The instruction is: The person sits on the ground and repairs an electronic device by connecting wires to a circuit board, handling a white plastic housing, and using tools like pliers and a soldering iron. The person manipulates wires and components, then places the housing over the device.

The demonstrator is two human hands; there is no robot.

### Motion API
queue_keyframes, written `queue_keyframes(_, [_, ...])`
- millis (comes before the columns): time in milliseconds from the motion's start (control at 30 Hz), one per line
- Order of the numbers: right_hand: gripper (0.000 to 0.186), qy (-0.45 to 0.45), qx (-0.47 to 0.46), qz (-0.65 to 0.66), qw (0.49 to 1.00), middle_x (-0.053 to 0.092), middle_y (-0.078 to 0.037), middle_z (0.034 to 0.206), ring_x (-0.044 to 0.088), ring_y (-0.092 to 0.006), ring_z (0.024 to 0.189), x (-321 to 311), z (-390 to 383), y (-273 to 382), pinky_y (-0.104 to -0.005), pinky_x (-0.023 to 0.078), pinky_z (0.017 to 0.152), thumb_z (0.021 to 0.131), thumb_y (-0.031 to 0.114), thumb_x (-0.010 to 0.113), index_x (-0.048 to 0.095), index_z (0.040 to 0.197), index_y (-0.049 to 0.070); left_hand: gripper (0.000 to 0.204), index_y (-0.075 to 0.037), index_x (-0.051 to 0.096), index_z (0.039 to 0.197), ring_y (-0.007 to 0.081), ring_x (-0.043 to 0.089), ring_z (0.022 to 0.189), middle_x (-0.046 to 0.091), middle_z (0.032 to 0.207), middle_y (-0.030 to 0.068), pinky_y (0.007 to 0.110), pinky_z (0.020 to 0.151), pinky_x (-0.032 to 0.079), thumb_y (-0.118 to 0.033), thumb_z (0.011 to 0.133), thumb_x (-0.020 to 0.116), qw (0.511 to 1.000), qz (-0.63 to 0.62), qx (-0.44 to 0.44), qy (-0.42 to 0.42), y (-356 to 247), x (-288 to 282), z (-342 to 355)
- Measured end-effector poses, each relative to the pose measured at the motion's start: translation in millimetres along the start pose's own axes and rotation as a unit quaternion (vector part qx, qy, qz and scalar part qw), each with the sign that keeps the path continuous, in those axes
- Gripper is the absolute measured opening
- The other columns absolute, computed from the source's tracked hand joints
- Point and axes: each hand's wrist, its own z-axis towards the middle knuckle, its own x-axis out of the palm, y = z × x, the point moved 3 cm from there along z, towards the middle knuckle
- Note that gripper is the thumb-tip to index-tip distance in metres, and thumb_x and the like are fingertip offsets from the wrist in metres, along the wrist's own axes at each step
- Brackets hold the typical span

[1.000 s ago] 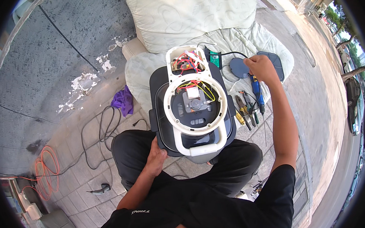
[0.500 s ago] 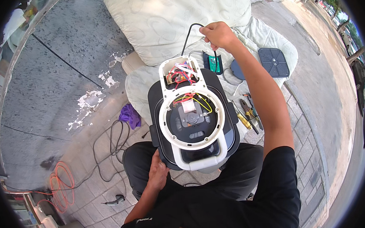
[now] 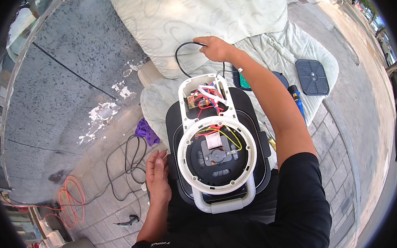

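An opened-up appliance with a black body (image 3: 174,122) and a white frame (image 3: 182,157) rests at my lap. Inside its round opening sits a grey motor (image 3: 217,156) with red and yellow wires; more tangled wires (image 3: 207,95) fill the far compartment. Beyond it, my right hand (image 3: 216,49) pinches a black cord (image 3: 177,55), which arches down behind the far end of the frame. My left hand (image 3: 158,185) is raised by the left side of the body, fingers extended and holding nothing. Whether its fingertips touch the body I cannot tell.
A pale quilted pad (image 3: 204,16) lies beyond. On its right are a green circuit board (image 3: 244,83), a dark vented plate (image 3: 312,78) and a blue-and-black tool (image 3: 297,102). Leftward lie a purple cloth (image 3: 146,132), a looped black cable (image 3: 129,165) and an orange cable coil (image 3: 71,198).
My left hand has come off the appliance's near-left underside. My right hand has shifted left and nearer with the cord, and the appliance appears lower and turned slightly in view.
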Motion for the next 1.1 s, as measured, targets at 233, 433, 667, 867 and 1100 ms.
queue_keyframes(233, [0.047, -0.071, -0.044, -0.147, 0.986, 0.062, -0.021, 0.141, 0.062, -0.0394, 0.125, -13, -12, -14, -0.0447, 0.050, 0.106, 0.095, 0.007, 0.052, 0.061, 0.141, 0.004, 0.034, 0.001, 0.063, 0.131, 0.0202, 0.066, 0.113, 0.070, 0.122, 0.0130, 0.033, 0.095, 0.052, -0.017, 0.103, 0.068, 0.940, 0.050, 0.294, 0.165, -105, 72, 88])
queue_keyframes(433, [0.034, -0.109, 0.032, -0.112, 0.987, 0.076, -0.022, 0.104, 0.072, -0.0398, 0.100, -35, -83, -46, -0.0469, 0.055, 0.092, 0.097, 0.021, 0.059, 0.072, 0.122, 0.004, 0.047, 0.004, 0.072, 0.120, 0.0245, 0.061, 0.107, 0.069, 0.124, 0.0161, 0.036, 0.095, 0.048, -0.010, 0.078, 0.087, 0.767, 0.218, 0.484, 0.359, -168, 151, 86])
queue_keyframes(667, [0.031, -0.076, 0.308, -0.076, 0.945, 0.075, -0.024, 0.106, 0.072, -0.0404, 0.099, -40, -156, -127, -0.0450, 0.056, 0.092, 0.088, 0.021, 0.060, 0.078, 0.106, 0.003, 0.029, -0.004, 0.079, 0.105, 0.0266, 0.061, 0.100, 0.072, 0.108, 0.0075, 0.037, 0.084, 0.051, -0.006, 0.077, 0.085, 0.664, 0.348, 0.558, 0.355, -152, 176, 90])
queue_keyframes(867, [0.051, 0.008, 0.410, -0.070, 0.909, 0.075, -0.023, 0.113, 0.072, -0.0375, 0.108, -8, -157, -150, -0.0434, 0.055, 0.096, 0.087, 0.044, 0.069, 0.076, 0.114, 0.001, 0.020, -0.002, 0.076, 0.098, 0.0276, 0.062, 0.096, 0.071, 0.106, 0.0096, 0.036, 0.082, 0.051, -0.008, 0.080, 0.084, 0.708, 0.326, 0.554, 0.294, -142, 177, 94])
queue_keyframes(1100, [0.115, 0.011, 0.486, -0.090, 0.869, 0.064, -0.020, 0.143, 0.064, -0.0327, 0.129, 23, -141, -149, -0.0427, 0.050, 0.107, 0.068, 0.075, 0.082, 0.052, 0.144, -0.005, 0.032, -0.007, 0.078, 0.102, 0.0288, 0.060, 0.099, 0.071, 0.109, 0.0060, 0.039, 0.084, 0.050, -0.008, 0.071, 0.088, 0.679, 0.366, 0.572, 0.279, -140, 180, 91])
